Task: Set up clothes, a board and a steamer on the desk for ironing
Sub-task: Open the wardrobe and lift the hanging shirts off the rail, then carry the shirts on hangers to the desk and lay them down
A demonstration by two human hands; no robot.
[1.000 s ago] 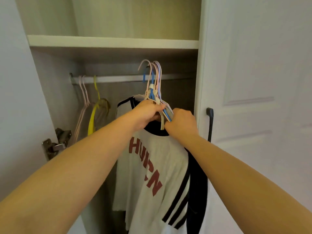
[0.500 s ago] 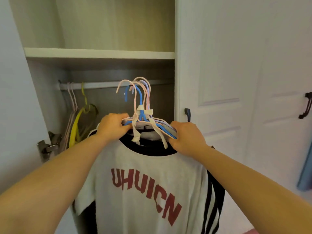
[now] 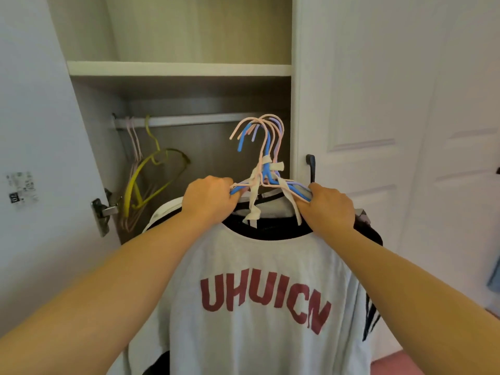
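A bunch of pink, blue and lilac hangers is held up in front of the open wardrobe, their hooks free of the rail. From them hang clothes, the front one a white T-shirt with a black collar and red letters; darker garments show behind it at the right. My left hand grips the hangers' left shoulder. My right hand grips the right shoulder. No board or steamer is in view.
Pink and yellow empty hangers stay on the rail at the left. A shelf runs above. The open wardrobe door is at my left with its hinge; a closed door with a dark handle is right.
Both hands have lifted the bunch of hangers off the rail and drawn it out of the wardrobe toward me. The shirt has turned to face me and the hands have spread apart.
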